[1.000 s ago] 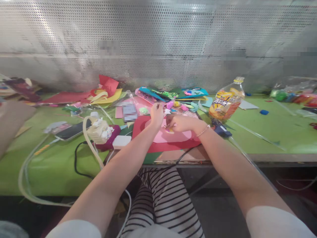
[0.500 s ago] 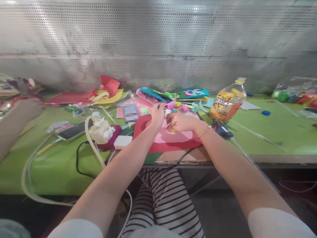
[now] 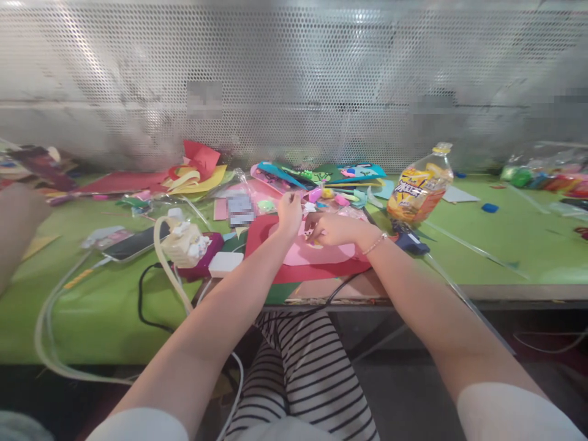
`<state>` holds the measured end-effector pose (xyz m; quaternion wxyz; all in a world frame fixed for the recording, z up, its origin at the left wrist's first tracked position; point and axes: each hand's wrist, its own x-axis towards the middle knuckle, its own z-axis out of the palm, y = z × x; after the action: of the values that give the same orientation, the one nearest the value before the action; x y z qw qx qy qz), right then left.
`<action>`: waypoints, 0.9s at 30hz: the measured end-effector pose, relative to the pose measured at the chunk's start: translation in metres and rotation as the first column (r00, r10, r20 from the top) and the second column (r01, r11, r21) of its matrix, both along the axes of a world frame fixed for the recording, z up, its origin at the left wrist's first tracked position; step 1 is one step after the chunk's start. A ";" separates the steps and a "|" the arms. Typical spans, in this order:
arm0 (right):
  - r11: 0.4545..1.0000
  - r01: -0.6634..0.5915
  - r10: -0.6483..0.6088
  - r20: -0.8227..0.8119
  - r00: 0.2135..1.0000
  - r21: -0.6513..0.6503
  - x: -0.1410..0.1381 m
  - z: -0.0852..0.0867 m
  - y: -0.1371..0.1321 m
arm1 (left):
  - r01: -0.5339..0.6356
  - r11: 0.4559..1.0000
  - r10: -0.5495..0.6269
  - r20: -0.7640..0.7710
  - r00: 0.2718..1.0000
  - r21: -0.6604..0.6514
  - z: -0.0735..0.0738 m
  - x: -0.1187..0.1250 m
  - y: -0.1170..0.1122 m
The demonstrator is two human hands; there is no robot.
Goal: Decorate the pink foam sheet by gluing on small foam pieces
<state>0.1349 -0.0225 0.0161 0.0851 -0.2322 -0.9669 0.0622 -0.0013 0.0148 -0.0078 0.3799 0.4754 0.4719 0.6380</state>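
Observation:
A rounded pink paper piece [image 3: 316, 254] lies on a larger red sheet [image 3: 260, 245] at the table's front edge. My right hand [image 3: 335, 229] rests over the pink paper, fingers bent down and pinched at a small figure with some yellow in it; the figure is mostly hidden. Just left of it, my left hand [image 3: 290, 211] is raised a little above the paper with its fingertips closed together. Whatever sits between those fingertips is too small to make out. Several small pink, yellow and blue clay-like bits [image 3: 340, 199] lie just beyond both hands.
A clear bottle with a yellow label [image 3: 411, 193] stands on the right. Left are a phone [image 3: 135, 244], a white adapter [image 3: 226, 263], cables and a purple box [image 3: 206, 254]. Decorated folded papers [image 3: 321, 174] lie at the back. Another person's arm [image 3: 22, 220] reaches in at far left.
My right hand has shifted slightly down over the small figure, covering more of it. My left hand stays nearly still. The other person's hand at far left has moved left.

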 end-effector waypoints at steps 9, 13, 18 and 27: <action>0.998 0.019 -0.019 -0.001 1.000 -0.058 -0.001 0.004 -0.001 | 0.003 1.000 -0.003 0.008 1.000 0.012 0.002 0.001 -0.003; 0.996 0.026 -0.028 -0.017 0.999 -0.080 -0.001 0.004 0.000 | 0.018 1.000 -0.018 0.019 1.000 0.011 0.003 0.002 -0.004; 0.993 0.028 -0.033 -0.045 0.998 -0.114 0.001 0.006 -0.001 | 0.024 1.000 -0.024 0.026 0.999 0.010 0.001 0.001 -0.001; 0.995 0.063 -0.067 -0.049 0.997 -0.077 0.004 0.003 0.001 | 0.016 1.000 -0.016 0.034 0.999 -0.005 0.001 0.001 -0.001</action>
<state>0.1394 -0.0213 0.0187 0.1031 -0.2651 -0.9532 0.1020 -0.0001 0.0138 -0.0065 0.3942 0.4673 0.4630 0.6417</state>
